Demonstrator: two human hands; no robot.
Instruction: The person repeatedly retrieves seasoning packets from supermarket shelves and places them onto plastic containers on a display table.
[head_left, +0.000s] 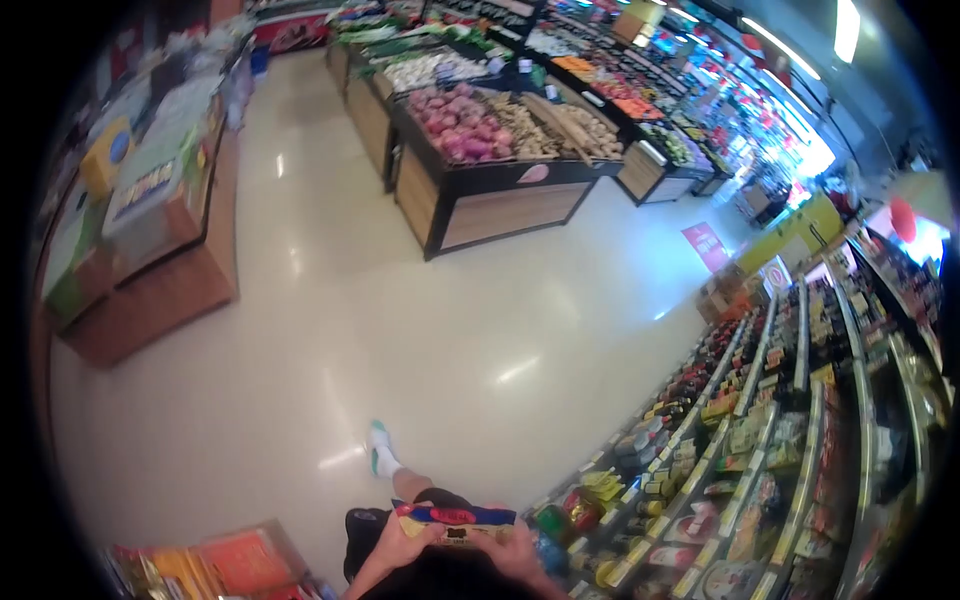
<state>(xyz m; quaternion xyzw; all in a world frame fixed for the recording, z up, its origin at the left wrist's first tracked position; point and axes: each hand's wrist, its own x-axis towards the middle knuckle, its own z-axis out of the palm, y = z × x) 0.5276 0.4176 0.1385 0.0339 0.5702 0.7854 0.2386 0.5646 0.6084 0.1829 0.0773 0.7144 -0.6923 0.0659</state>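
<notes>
Both hands are raised at the bottom centre of the frame, gripping side by side, slightly apart. The left hand (402,542) points its thumb (430,533) rightward; the right hand (514,552) points its thumb leftward. The forearms angle down to the lower edge. One leg (408,484) extends above them, slightly left.

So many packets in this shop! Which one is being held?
The blue-and-cream rectangular packet with a red label, between the left hand and right hand. Only this one is held; the colourful packets at right sit on shelves.
</notes>
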